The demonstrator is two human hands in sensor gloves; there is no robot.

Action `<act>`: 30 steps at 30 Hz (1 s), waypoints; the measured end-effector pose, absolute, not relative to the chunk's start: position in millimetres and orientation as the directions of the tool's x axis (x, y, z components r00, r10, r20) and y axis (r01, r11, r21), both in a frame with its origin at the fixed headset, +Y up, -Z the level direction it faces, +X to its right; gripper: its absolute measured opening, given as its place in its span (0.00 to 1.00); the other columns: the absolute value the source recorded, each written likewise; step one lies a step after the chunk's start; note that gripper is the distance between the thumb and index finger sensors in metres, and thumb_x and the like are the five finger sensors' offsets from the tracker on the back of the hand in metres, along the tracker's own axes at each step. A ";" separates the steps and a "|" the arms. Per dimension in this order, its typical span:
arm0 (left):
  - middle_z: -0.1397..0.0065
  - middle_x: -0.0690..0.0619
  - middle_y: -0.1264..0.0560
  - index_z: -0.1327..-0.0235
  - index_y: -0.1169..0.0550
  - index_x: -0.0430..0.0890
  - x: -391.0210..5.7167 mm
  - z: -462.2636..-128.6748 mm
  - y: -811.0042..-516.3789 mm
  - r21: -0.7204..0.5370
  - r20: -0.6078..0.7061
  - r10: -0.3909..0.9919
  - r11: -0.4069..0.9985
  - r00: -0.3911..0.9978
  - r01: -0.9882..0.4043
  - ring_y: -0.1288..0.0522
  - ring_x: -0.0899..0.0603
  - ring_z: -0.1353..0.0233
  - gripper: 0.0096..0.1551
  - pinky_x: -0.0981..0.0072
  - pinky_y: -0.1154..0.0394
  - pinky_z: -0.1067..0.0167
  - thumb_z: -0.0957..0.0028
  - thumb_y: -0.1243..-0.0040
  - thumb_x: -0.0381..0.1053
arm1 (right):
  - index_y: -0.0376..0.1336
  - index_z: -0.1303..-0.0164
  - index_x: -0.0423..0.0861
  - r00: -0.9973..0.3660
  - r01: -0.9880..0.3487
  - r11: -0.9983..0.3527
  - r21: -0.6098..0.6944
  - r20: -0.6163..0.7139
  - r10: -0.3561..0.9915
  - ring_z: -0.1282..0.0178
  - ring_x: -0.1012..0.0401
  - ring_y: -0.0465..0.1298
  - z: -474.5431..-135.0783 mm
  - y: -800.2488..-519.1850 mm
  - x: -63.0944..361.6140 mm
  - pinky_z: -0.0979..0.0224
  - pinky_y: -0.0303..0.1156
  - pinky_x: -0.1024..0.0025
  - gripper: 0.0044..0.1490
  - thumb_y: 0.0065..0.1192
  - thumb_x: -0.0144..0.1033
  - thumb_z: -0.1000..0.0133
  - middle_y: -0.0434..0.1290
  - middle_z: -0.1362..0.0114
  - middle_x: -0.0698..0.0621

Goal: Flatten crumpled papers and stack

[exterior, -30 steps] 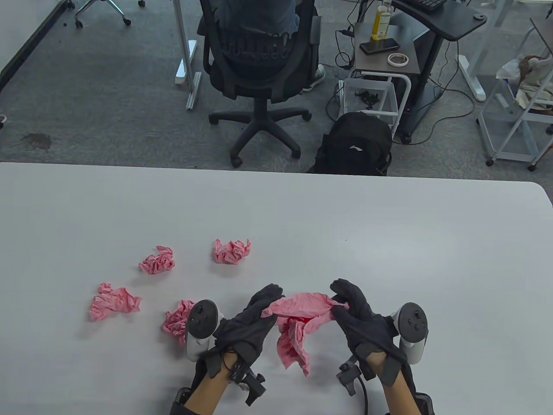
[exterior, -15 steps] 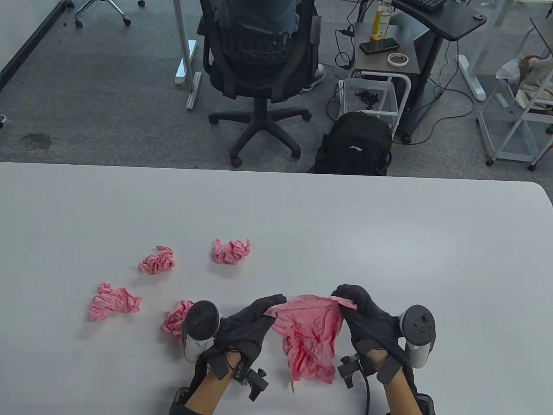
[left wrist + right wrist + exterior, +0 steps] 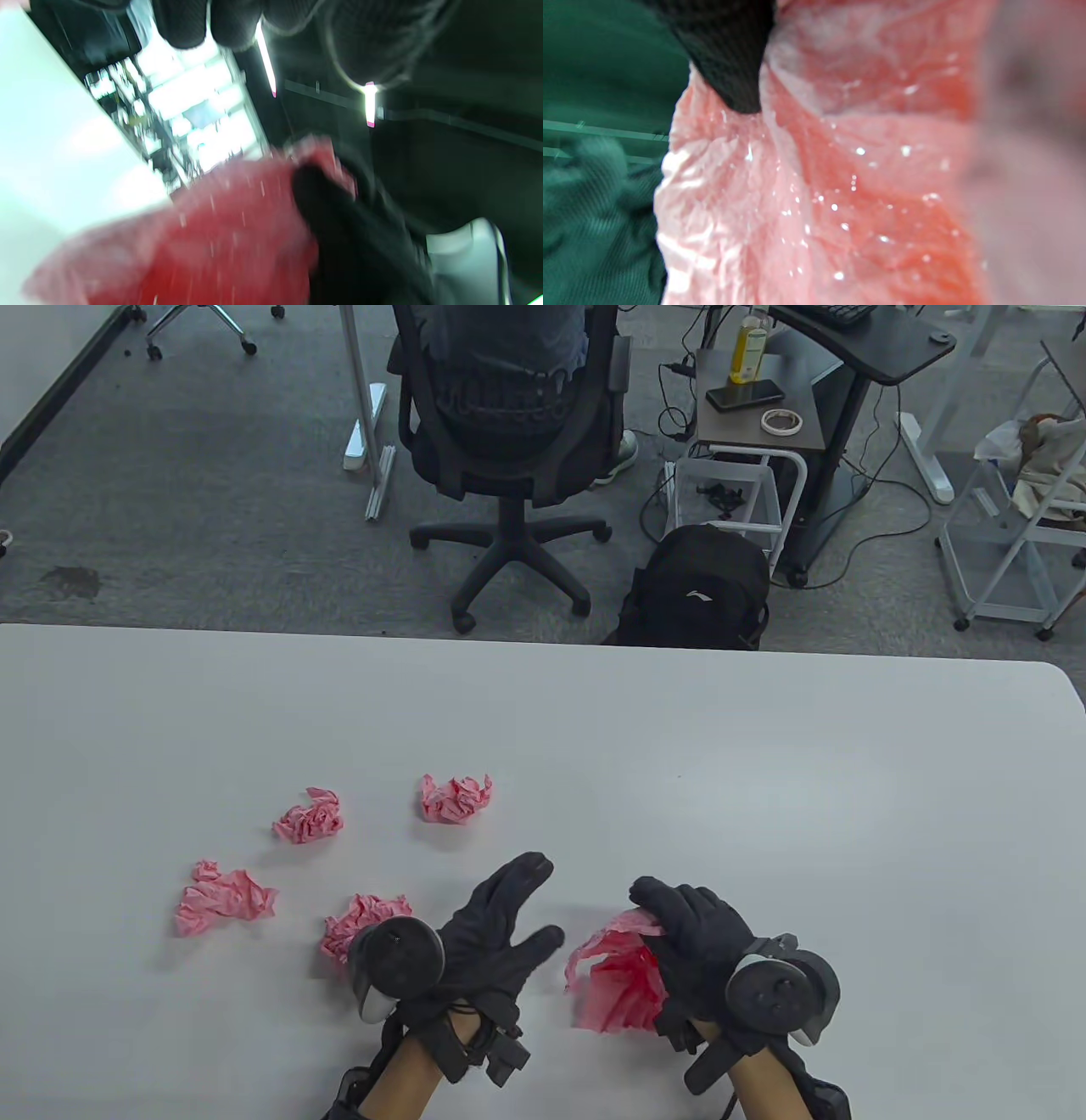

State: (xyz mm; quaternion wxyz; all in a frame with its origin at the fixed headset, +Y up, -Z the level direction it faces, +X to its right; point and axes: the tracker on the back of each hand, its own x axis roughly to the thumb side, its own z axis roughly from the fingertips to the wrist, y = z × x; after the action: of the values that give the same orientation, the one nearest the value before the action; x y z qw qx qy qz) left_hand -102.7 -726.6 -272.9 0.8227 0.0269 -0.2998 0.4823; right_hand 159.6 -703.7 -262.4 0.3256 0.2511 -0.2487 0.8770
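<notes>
A half-opened pink paper (image 3: pixel 612 980) lies low over the white table (image 3: pixel 594 729) near the front edge. My right hand (image 3: pixel 679 918) is palm down over its right side and grips it; in the right wrist view a gloved finger (image 3: pixel 729 55) presses on the wrinkled sheet (image 3: pixel 840 169). My left hand (image 3: pixel 519 912) is open with fingers spread, left of the paper and not touching it. The blurred left wrist view shows the paper (image 3: pixel 203 237) held by the right hand (image 3: pixel 339 220). Several crumpled pink balls lie to the left: (image 3: pixel 310 817), (image 3: pixel 456 797), (image 3: pixel 222 899), (image 3: pixel 361 920).
The nearest crumpled ball sits right beside the tracker on my left hand (image 3: pixel 394 963). Beyond the table's far edge stand an office chair (image 3: pixel 509 432) and a black backpack (image 3: pixel 700 589) on the floor.
My left hand has let go of the paper and opened. My right hand has turned palm down and brought the paper lower, where it has bunched up.
</notes>
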 end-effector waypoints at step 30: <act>0.45 0.48 0.16 0.42 0.17 0.44 -129.2 -280.7 -735.5 -0.071 0.383 0.841 0.440 0.383 -0.895 0.14 0.39 0.47 0.26 0.41 0.26 0.37 0.43 0.42 0.59 | 0.58 0.26 0.43 -0.490 -0.832 -0.522 0.187 0.193 0.850 0.39 0.42 0.74 -299.4 -745.1 199.9 0.32 0.60 0.32 0.35 0.67 0.33 0.43 0.72 0.41 0.43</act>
State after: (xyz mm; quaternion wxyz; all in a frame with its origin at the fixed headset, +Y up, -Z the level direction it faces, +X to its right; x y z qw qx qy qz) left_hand -129.2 -735.5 -280.7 0.8282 0.0740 -0.1845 0.5240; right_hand 199.9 -745.1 -299.4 0.4874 0.1311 0.0343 0.8626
